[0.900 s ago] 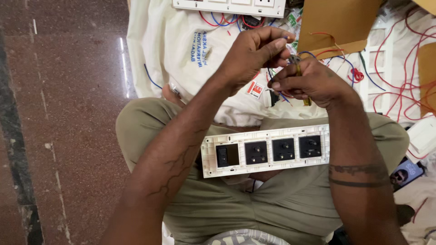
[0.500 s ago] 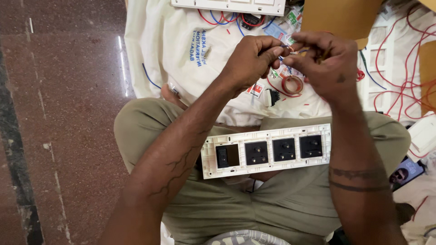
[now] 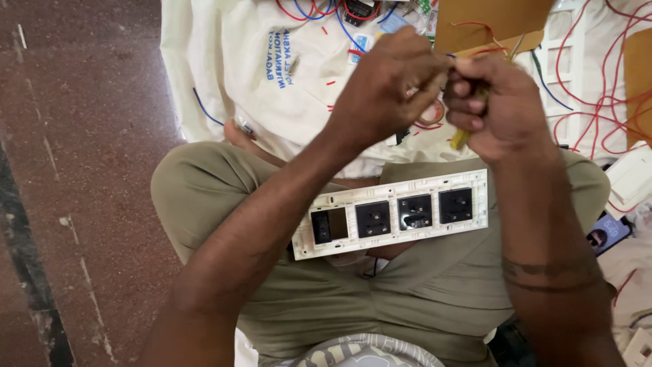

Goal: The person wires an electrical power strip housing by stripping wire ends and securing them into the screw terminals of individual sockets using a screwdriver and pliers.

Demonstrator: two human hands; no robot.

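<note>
Both sets of fingers are pinched up tight against each other right over the top edge of the lap. The right hand point(image 3: 499, 105) is curled shut around a yellowish tool handle point(image 3: 464, 136), whose end pokes out below the fist. The left hand point(image 3: 390, 85) has its fingertips bunched closed on something tiny at the tool's top end; it's too small and hidden to say what, maybe a bit of wire. The knuckles of both hands face the camera and the two hands touch.

Below them a white socket panel point(image 3: 394, 214) lies across the person's lap, tilted a little, with three black sockets and one open slot at its left end. It isn't being touched.

No real containers, just a brown cardboard piece point(image 3: 489, 20) at the far edge of the white cloth point(image 3: 231, 75) spread on the floor, with red wires point(image 3: 598, 115) and blue wires strewn across the cloth's right side.

Compared with half a second ago, the hands have closed in and sit a bit lower and more centred, and the red wire loop that showed under them is mostly covered now. The panel hasn't budged.

Forearms come up from the bottom edge, with the elbows out wide.
</note>
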